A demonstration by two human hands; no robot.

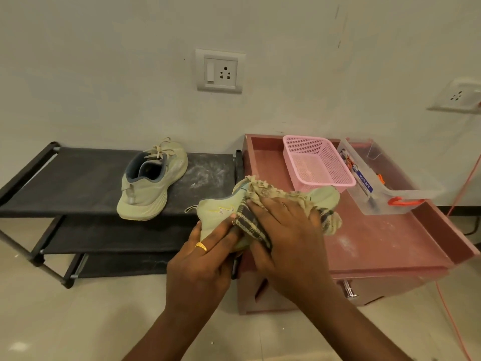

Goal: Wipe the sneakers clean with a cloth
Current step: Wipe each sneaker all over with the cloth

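Both hands work on one pale green sneaker [218, 212] held in the air between the shoe rack and the pink counter. On the near side, the left hand [205, 259] grips the sneaker's side and sole, fingers curled around it, with a gold ring [201, 247] on one finger. From above, the right hand [286, 230] presses a checked, frayed cloth [250, 222] flat against the sneaker's upper, fingers spread and closed down on the fabric. Loose folds of the cloth bunch over the top of the shoe and hang past the right hand's far side. The sneaker's toe sticks out to the right beyond the cloth.

The second sneaker [149, 182] sits upright on the top shelf of the black shoe rack [78, 178], laces loose, well apart from the hands. On the pink counter [377, 238] stand a pink plastic basket [316, 160] and, just beside it to the right, a clear plastic box [385, 183] with orange clips. White dust marks both the rack's top shelf and the counter.
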